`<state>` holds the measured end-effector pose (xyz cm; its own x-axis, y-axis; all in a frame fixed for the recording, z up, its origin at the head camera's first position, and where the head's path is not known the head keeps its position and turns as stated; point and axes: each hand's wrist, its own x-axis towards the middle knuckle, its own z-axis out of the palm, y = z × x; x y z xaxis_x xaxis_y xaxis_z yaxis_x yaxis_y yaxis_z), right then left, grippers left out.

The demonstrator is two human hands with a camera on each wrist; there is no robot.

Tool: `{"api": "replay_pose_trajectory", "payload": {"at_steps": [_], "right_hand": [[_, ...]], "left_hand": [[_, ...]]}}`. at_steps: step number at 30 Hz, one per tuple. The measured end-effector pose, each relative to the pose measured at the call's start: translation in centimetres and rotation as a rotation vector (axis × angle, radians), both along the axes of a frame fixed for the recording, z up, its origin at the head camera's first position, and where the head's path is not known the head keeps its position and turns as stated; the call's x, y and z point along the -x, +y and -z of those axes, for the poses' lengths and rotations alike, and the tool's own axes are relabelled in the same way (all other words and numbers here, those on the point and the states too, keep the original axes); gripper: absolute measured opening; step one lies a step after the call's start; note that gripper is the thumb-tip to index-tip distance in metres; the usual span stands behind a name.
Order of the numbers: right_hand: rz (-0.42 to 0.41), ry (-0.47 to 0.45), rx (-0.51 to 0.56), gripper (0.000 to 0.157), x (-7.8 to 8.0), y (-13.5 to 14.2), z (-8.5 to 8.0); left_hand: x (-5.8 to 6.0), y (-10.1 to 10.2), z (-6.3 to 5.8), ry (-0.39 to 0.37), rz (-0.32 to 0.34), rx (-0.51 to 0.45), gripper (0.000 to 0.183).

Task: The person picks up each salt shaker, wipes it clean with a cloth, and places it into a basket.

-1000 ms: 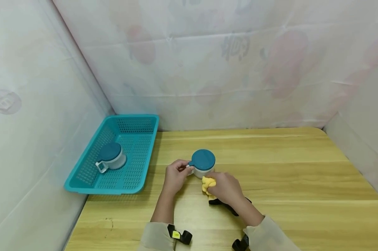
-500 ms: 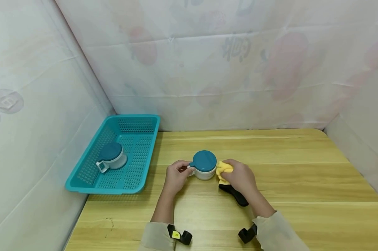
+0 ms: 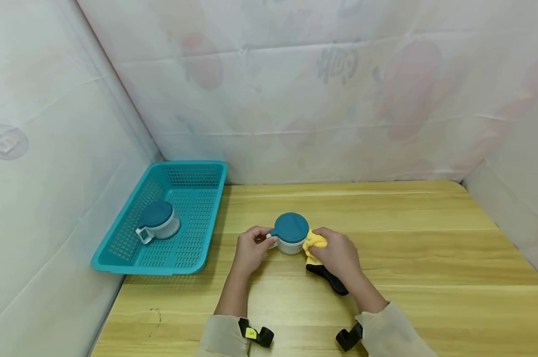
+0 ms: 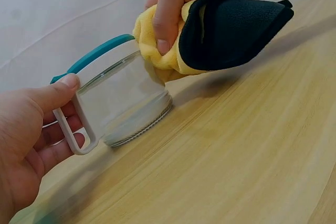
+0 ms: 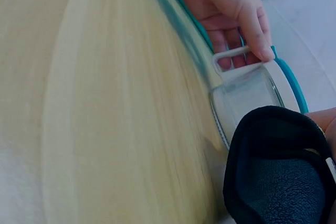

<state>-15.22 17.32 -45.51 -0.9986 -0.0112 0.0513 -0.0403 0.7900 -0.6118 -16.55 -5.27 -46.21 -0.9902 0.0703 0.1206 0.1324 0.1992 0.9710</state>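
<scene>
Blue-lidded and clear-walled, the glass jar (image 3: 291,237) marks my clock's centre, upright at the wooden desk (image 3: 420,238). Around nine o'clock, my left hand (image 3: 249,250) is nearly closed, pinching the handle (image 4: 84,151) with thumb on top and fingers curled beside the loop. Toward four, my right hand (image 3: 338,252) grips a bunched yellow cloth (image 3: 314,241) (its dark end (image 3: 328,280) hangs toward five) against the jar's side. Farther out at nine, a turquoise basket (image 3: 212,223) holds a second lidded jar (image 3: 162,224).
</scene>
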Motion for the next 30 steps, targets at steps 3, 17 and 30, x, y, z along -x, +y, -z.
{"api": "replay_pose_trajectory", "payload": {"at_steps": [3,17,30], "right_hand": [[-0.002,0.017,-0.044,0.04,-0.4,-0.4,0.0],[-0.086,0.041,-0.107,0.037,-2.4,-3.6,0.8],[-0.029,0.043,-0.022,0.042,-2.2,-2.5,0.1]], "left_hand": [[0.0,0.0,-0.1,-0.002,-0.001,0.006,0.016],[0.9,0.0,1.9,0.009,-0.019,-0.006,0.016],[1.7,-0.3,3.7,0.04,-0.008,-0.035,0.014]]}}
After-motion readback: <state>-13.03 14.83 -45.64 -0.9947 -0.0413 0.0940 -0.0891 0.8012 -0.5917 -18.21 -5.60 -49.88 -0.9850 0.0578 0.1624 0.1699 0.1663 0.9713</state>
